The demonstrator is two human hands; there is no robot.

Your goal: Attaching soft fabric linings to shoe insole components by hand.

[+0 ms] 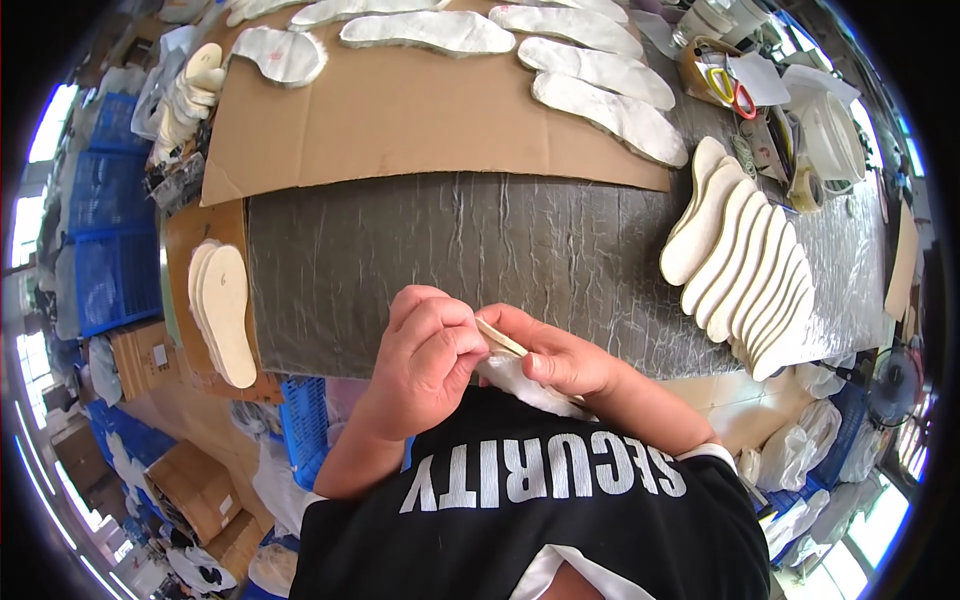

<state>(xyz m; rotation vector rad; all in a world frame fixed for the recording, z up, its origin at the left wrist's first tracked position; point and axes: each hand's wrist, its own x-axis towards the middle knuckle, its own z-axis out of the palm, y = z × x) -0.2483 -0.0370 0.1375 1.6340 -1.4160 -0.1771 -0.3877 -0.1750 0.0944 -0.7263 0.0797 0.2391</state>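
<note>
Close to my body, at the table's near edge, both hands work on one insole with fluffy white pile on it. My right hand grips it, thumb on the near side and fingers behind, so that its pale edge is turned up. The fingers of my left hand are bent and pinched together at the insole's upper left end. What lies between those fingertips is hidden. Part of the insole disappears behind my right hand and wrist.
A fanned row of cream insoles lies on the dark table at right. A short insole stack sits at left. Several white fleecy insoles rest on cardboard. Scissors stand back right, blue crates far left.
</note>
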